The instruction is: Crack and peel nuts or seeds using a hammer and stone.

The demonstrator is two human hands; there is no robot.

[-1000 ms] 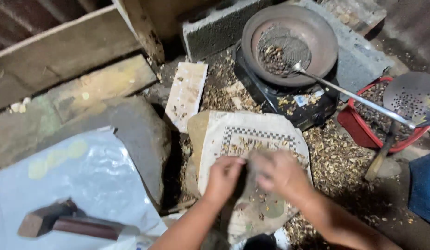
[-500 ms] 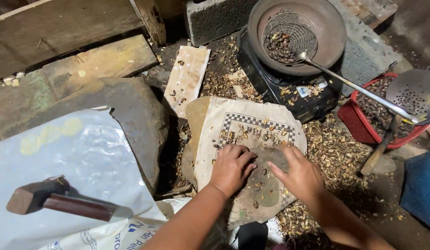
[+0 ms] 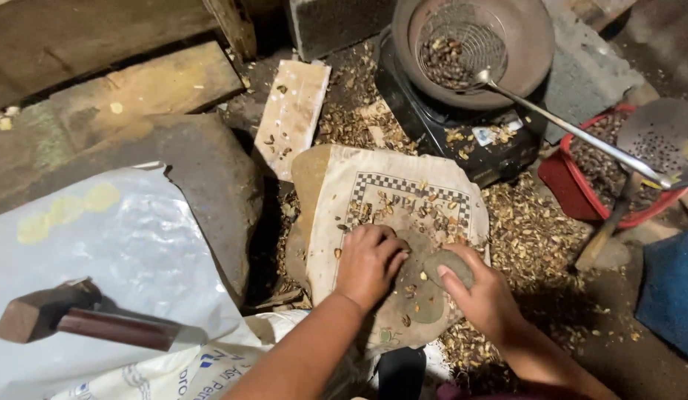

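Both my hands on the cloth-covered slab, a stone in the right one.

The big white plastic sack [image 3: 99, 252] fills the lower left, with a hammer [image 3: 85, 322] lying on it. At the top, a round pan [image 3: 473, 48] sits on a black stove [image 3: 462, 137] and holds a wire skimmer [image 3: 451, 48] full of dark nuts; its long handle reaches toward a red basket [image 3: 603, 181] at the right. In the middle lies the worn patterned cloth [image 3: 392, 200], strewn with nut shells [image 3: 536, 230] that spread onto the ground around it. My left hand [image 3: 368, 263] rests palm down on the cloth, fingers curled loosely over small nuts; I cannot tell whether it grips one. My right hand [image 3: 481, 296] is closed around a small grey stone [image 3: 449, 267], held just beside my left fingertips, over the cloth's dark worn patch.
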